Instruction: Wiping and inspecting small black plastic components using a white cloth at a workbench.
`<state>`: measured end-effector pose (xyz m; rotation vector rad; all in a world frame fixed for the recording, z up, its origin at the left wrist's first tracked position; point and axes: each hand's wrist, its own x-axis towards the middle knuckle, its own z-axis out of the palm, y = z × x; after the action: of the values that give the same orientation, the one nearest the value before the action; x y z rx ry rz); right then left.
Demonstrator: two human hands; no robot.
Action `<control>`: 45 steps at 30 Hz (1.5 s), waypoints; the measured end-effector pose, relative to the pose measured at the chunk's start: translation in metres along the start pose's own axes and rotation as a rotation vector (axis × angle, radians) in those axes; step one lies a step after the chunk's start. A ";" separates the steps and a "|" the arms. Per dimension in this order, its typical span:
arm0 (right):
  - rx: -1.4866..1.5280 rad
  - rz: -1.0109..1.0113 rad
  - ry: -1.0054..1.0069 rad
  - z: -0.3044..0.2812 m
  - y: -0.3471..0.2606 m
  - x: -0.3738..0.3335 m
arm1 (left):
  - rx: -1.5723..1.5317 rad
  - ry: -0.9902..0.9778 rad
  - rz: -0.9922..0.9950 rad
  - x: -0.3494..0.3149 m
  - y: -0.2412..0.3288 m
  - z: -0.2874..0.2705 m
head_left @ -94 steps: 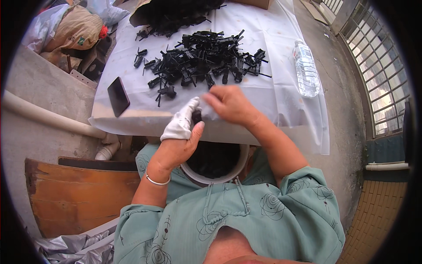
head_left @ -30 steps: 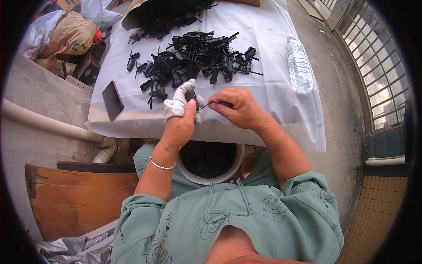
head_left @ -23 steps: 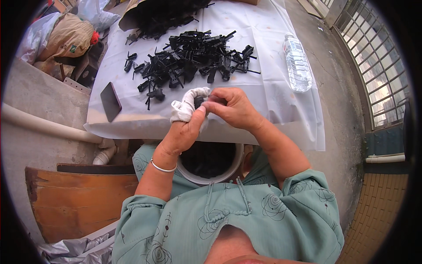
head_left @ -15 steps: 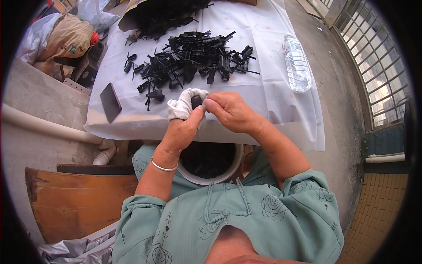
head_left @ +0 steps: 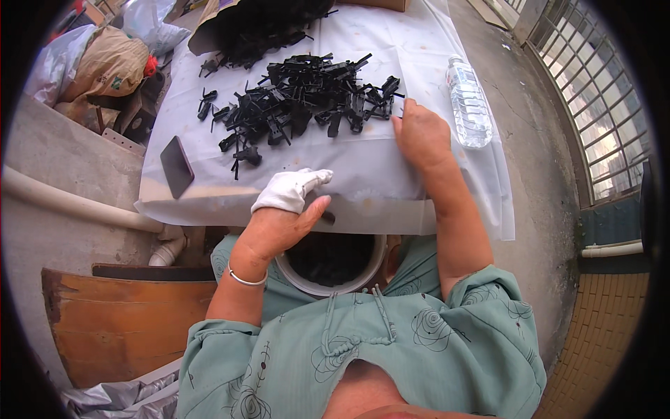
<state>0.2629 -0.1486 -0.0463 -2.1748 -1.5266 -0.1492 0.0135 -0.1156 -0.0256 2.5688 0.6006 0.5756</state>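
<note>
1 heap of black plastic parts, too many to count; 1 water bottle; 1 phone; 1 white bucket.

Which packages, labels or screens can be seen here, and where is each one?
Phone: flat dark rectangle, screen off, near the table's left edge.
Water bottle: clear plastic, lying on the table's right side, pale label band around it.
Cardboard box: brown, open, at the far edge, black parts spilling out.
Sacks: tan and grey, far left.

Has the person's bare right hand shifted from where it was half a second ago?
Yes. The right hand has left the cloth-wrapped left hand and gone up the white-covered table, to the right edge of the heap of black plastic parts.
</note>
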 end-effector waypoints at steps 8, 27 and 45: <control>-0.054 -0.317 -0.002 0.004 -0.041 -0.030 | -0.083 0.456 0.028 0.017 0.000 0.012; 0.917 -0.336 -0.085 0.004 -0.065 -0.039 | -1.042 0.194 -0.333 0.024 -0.010 0.017; 1.137 -0.101 -0.292 0.028 -0.072 -0.042 | -0.311 0.395 -0.108 0.019 0.000 0.026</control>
<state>0.1770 -0.1532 -0.0630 -1.2183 -1.3357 0.8337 0.0415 -0.1148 -0.0413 2.1306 0.7088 1.0612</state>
